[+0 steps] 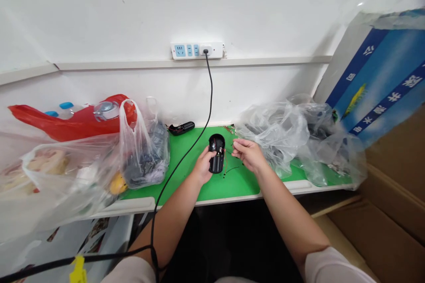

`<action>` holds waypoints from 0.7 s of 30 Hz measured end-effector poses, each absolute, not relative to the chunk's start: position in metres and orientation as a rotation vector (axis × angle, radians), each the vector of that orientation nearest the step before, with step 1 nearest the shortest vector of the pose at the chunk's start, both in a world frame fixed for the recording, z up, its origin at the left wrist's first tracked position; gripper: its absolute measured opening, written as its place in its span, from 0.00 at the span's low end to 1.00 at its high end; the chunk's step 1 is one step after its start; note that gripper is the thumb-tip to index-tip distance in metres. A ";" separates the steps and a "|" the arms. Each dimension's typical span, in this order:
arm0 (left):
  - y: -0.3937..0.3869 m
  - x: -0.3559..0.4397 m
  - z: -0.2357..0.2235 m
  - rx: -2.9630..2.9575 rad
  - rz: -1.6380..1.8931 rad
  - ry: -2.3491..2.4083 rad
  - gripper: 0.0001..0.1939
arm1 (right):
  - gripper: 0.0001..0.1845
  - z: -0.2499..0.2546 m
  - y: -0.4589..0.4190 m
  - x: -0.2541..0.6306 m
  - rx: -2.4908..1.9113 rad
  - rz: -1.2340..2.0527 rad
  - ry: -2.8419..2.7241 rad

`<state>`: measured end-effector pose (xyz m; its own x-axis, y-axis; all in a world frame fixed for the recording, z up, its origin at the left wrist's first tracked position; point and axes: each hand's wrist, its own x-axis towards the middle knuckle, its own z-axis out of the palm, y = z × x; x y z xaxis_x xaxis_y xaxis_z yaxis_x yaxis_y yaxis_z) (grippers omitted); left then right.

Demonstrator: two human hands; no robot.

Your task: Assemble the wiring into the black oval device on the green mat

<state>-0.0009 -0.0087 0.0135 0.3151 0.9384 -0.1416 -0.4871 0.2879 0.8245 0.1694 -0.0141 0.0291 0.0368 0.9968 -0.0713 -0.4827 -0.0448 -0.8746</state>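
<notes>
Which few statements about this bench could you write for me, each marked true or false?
1. The left hand holds a black casing. True.
2. The right hand is also gripping the casing. False: it is beside the casing, apart from it.
3. A black cable runs down from a power strip and across the green bench top. True.
4. The power strip lies on the bench top. False: it is fixed to the wall above the bench.
</notes>
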 end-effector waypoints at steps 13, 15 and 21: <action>-0.008 -0.001 0.013 0.746 1.014 0.751 0.17 | 0.17 0.006 -0.021 0.161 -0.805 1.649 -0.868; -0.008 0.000 0.013 0.766 1.022 0.757 0.18 | 0.17 0.004 -0.020 0.160 -0.807 1.605 -0.898; -0.007 0.003 0.008 0.834 1.140 0.789 0.27 | 0.14 -0.008 -0.016 0.152 -1.006 1.274 -1.047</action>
<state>0.0031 -0.0068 0.0080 0.2310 0.9670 -0.1072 -0.4404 0.2022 0.8748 0.1523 -0.0161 -0.0083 0.0140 0.9990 0.0424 -0.2356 0.0445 -0.9708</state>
